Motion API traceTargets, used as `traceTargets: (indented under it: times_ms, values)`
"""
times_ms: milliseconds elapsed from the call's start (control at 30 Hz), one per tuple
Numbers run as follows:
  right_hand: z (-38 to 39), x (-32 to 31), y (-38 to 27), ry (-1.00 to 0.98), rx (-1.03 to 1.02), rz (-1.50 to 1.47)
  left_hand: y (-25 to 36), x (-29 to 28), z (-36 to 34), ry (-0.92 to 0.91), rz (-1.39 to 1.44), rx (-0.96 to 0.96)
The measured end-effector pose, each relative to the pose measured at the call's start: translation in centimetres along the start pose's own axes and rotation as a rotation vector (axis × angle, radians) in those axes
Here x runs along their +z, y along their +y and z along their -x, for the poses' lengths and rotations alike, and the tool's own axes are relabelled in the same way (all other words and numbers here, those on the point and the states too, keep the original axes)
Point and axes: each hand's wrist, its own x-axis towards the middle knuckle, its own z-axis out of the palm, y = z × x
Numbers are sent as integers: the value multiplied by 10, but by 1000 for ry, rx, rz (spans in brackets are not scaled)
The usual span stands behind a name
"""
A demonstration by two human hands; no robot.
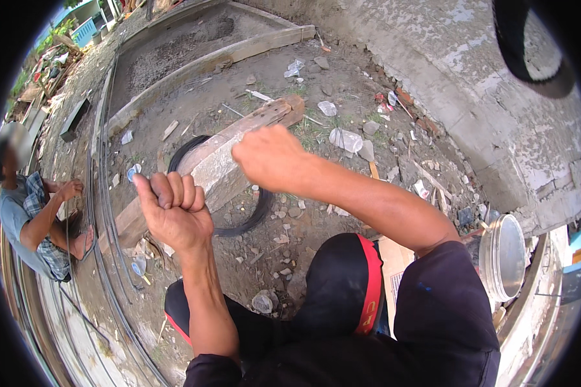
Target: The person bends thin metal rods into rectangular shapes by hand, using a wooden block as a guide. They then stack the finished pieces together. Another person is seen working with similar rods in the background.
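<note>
A thick wooden beam (pixel 284 111) lies slantwise across the ground in front of me, its face scuffed and dusty. My right hand (pixel 265 158) is a fist, seen from the back, above the beam's upper half. Lower and to the left, my left hand (pixel 177 209) is raised and curled tight, with its thumb up along the folded fingers. Whatever either fist holds is too thin or too hidden to make out. Partly under the beam rests a coil of black wire (pixel 259 213), its loops showing on both sides.
At the left another person (pixel 29 219) squats beside long metal rods (pixel 103 226). A wooden form (pixel 206 61) with grey mix stands at the back. Right of me is a translucent bucket (pixel 502 258). A plastic bottle (pixel 346 140) and rubble litter the dirt near the concrete wall (pixel 445 71).
</note>
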Motion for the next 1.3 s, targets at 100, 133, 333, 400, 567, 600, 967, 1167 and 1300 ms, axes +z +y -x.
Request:
traceTargets:
  times_ms: [100,133,333,400,567,600,967,1167,1300]
  values:
    - [0,6,-12,-322,-169,-84,7,-27,-10,108,-47,-1]
    - [-7,-12,-29,-129,-263,-49,3,-34,-11,149,-102,-7]
    - [1,-2,34,17,246,-81,0,-7,-4,4,18,-47]
    - [17,39,47,-49,213,-312,2,-26,-14,46,40,-67]
    - [53,21,70,-345,277,-516,11,-79,-44,505,178,-151]
    - [73,25,80,-392,351,-384,23,-90,-53,610,113,-61]
    - [186,71,81,-46,705,-121,24,-136,-63,531,-26,-10]
    - [215,59,59,27,595,-431,41,-159,-76,587,12,-39]
    - [229,47,53,-46,613,-463,29,-148,-73,619,-50,-49]
